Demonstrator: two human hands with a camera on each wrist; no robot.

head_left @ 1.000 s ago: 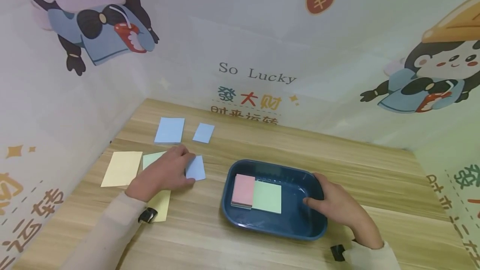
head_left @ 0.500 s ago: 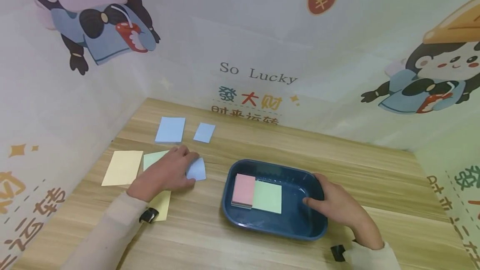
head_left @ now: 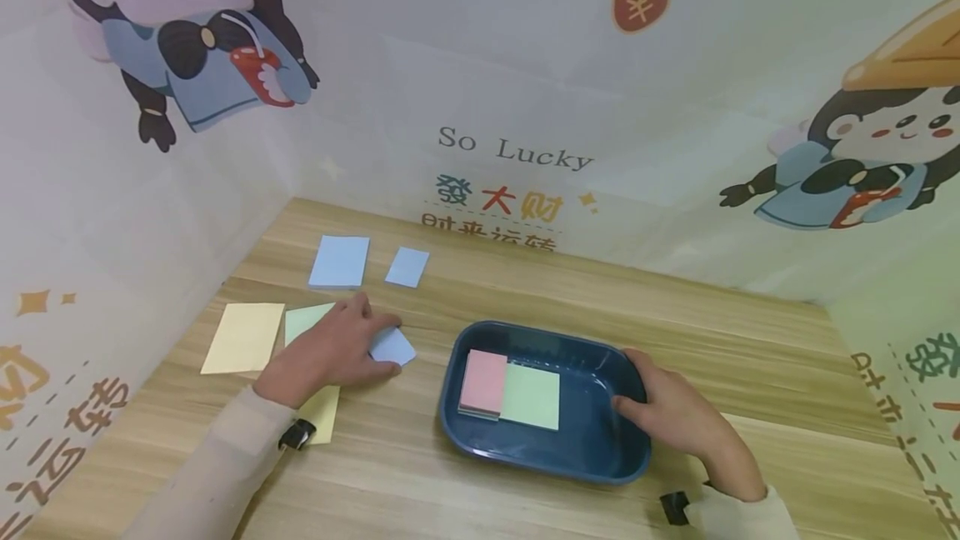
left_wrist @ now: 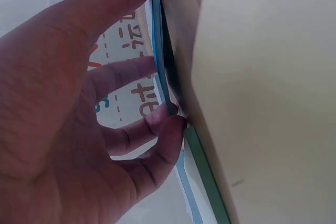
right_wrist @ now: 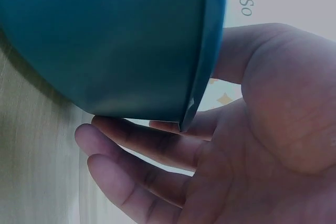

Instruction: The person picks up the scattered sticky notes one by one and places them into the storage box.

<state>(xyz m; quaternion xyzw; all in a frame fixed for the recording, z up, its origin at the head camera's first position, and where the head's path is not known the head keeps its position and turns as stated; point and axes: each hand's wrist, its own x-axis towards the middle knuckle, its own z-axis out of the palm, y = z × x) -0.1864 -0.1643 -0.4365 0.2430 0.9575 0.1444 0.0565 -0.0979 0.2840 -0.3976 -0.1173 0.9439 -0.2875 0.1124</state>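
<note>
Notepad (head_left: 394,347), blue, sits pinched by its edges in the left hand (head_left: 333,346), thumb opposing fingers, nearer the left edge of the table (head_left: 397,473) than the right. Expect light, flexible paper; grasp opposite edges. Right hand (head_left: 672,404) grips the right end of the tray (head_left: 585,427).

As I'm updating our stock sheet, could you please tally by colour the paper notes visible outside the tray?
Blue: 3 (larger blue note, smaller blue note, held blue note in the left hand)
Yellow: 2 (uncovered yellow note, partly hidden yellow note)
Green: 1 (partly hidden green note)
Total: 6
</note>
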